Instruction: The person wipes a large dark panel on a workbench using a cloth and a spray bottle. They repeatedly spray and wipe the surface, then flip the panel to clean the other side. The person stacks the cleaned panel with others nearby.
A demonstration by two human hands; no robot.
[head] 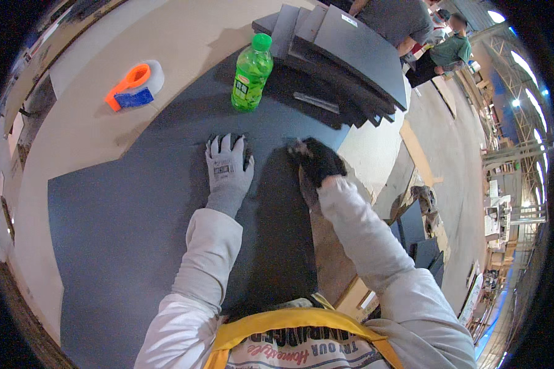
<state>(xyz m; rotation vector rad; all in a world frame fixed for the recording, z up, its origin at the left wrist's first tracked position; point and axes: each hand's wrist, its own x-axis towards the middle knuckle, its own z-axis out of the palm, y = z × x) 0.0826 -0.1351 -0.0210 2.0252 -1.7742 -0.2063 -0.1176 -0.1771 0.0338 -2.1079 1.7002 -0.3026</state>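
My left hand (227, 163), in a pale grey work glove, lies palm down with its fingers apart on a large dark grey panel (120, 226). At the panel's right edge is my right hand (316, 159), in a dark glove, blurred; whether it grips anything cannot be told. Beyond my hands a green plastic bottle (250, 78) with a green cap stands upright on the dark surface. Right behind it lies a stack of dark panels (355, 50), the top one bearing a small white label. A narrow strip (316, 102) lies at the stack's near side.
An orange tape dispenser (131, 83) with a blue part rests on the beige board (87, 110) at the upper left. Dark panel pieces (413, 223) and a cardboard box (354, 297) are lower at the right. Several people (448, 50) are at the upper right.
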